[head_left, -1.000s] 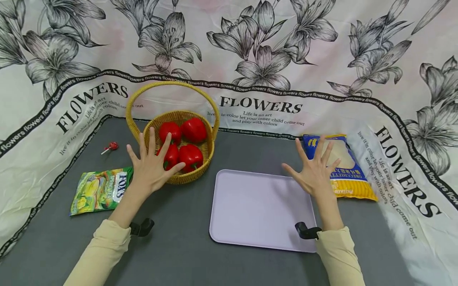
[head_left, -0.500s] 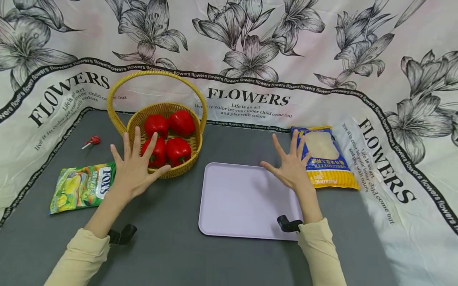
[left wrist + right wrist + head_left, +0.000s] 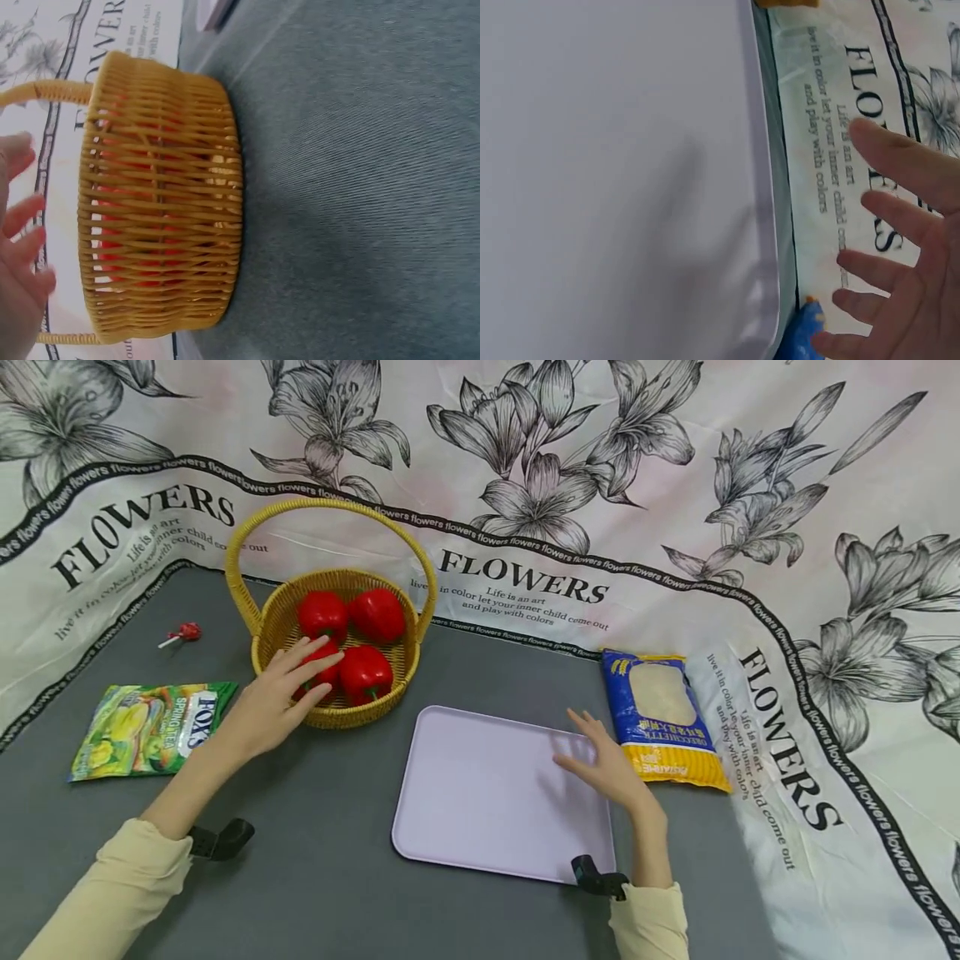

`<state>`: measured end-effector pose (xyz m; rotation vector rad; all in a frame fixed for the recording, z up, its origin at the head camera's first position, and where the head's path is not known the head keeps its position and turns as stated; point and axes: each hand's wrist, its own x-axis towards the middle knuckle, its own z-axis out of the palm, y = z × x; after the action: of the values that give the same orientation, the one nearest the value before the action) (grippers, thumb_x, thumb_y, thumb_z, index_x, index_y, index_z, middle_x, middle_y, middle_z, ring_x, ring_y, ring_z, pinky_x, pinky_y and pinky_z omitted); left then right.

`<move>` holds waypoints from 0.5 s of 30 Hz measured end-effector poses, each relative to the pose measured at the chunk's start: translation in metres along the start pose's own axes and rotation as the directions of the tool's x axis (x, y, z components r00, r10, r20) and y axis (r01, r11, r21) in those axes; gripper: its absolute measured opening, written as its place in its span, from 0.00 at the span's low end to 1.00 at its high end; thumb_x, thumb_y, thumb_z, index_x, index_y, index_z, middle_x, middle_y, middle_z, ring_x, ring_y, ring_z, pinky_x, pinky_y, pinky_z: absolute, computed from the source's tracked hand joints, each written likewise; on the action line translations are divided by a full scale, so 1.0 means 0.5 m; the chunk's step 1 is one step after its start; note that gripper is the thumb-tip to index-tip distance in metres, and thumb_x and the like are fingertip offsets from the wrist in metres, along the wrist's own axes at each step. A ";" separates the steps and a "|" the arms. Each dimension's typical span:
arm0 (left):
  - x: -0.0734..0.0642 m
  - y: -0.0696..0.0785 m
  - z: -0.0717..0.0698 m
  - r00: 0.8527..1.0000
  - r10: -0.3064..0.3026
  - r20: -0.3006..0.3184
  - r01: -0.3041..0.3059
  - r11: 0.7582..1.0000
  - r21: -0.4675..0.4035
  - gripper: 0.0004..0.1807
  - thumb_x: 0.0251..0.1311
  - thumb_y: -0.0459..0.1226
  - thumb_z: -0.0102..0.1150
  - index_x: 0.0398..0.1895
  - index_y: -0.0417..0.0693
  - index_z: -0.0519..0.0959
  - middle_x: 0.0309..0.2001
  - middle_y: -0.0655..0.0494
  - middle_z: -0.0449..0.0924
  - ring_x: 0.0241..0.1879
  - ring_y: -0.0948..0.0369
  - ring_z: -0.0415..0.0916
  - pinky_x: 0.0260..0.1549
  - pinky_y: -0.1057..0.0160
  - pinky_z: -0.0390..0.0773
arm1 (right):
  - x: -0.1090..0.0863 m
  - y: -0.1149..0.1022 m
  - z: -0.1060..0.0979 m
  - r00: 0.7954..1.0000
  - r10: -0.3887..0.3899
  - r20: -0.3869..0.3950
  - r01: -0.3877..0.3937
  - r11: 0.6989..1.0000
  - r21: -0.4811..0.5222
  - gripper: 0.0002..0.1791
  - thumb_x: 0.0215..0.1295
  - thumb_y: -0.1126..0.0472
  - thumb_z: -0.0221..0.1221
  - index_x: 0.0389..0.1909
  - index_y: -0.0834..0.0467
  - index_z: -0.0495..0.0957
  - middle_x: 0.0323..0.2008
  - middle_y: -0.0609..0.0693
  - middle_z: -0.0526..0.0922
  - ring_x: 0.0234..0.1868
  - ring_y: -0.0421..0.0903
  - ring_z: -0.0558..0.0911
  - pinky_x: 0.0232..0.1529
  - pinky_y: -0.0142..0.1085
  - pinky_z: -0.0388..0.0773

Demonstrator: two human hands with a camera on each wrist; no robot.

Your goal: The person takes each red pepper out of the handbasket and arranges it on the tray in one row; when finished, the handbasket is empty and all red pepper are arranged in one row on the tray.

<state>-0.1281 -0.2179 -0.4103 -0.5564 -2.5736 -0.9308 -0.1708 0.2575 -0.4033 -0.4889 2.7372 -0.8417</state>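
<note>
A yellow wicker basket (image 3: 337, 718) with a tall hoop handle holds several red bell peppers (image 3: 366, 673). My left hand (image 3: 272, 706) hovers over the basket's near left rim, its fingers extended and partly covering one pepper. In the left wrist view the wicker basket (image 3: 161, 202) fills the middle, with the fingers off to its side. Above the right part of a pale lilac tray (image 3: 487, 793) hangs my right hand (image 3: 603, 767), holding nothing. The right wrist view shows the right hand (image 3: 907, 270) with its fingers spread beyond the tray's edge (image 3: 763, 172).
A blue and yellow orecchiette bag (image 3: 663, 718) lies right of the tray. At the left is a green Fox's candy bag (image 3: 153, 727), with a red lollipop (image 3: 183, 633) behind it. A flower-printed cloth (image 3: 525, 585) borders the grey table (image 3: 322, 860).
Both hands have gone from widely spread fingers to more relaxed ones. The right hand has lowered and turned inward; the left has tilted toward the basket. The head view has shifted.
</note>
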 end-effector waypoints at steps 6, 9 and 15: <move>0.040 0.000 0.031 0.994 0.105 0.015 -0.102 0.986 -0.132 0.26 0.54 0.24 0.64 0.59 0.37 0.75 0.63 0.41 0.70 0.63 0.46 0.67 0.56 0.44 0.69 | -0.082 0.066 -0.039 0.996 -0.030 0.085 0.022 0.995 0.101 0.48 0.53 0.54 0.71 0.72 0.58 0.57 0.73 0.65 0.48 0.70 0.69 0.51 0.59 0.70 0.53; 0.050 -0.004 0.034 0.990 0.138 0.041 -0.130 0.978 -0.161 0.28 0.50 0.25 0.68 0.58 0.38 0.75 0.59 0.42 0.74 0.60 0.47 0.70 0.55 0.47 0.72 | -0.107 0.096 -0.040 0.991 -0.048 0.123 0.024 0.982 0.188 0.51 0.50 0.61 0.72 0.72 0.62 0.55 0.72 0.67 0.49 0.69 0.71 0.50 0.59 0.69 0.53; 0.042 -0.022 0.004 0.986 0.135 0.099 -0.121 0.984 -0.134 0.30 0.45 0.27 0.73 0.56 0.39 0.78 0.55 0.45 0.78 0.56 0.48 0.74 0.52 0.47 0.74 | -0.123 0.122 -0.001 0.985 -0.103 0.137 0.058 0.953 0.296 0.51 0.48 0.63 0.73 0.71 0.65 0.56 0.71 0.68 0.53 0.71 0.54 0.57 0.58 0.55 0.59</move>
<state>-0.1515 -0.2191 -0.4083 -0.8197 -2.5487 -1.0521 -0.1296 0.3286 -0.4305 -0.5792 2.4146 -1.1554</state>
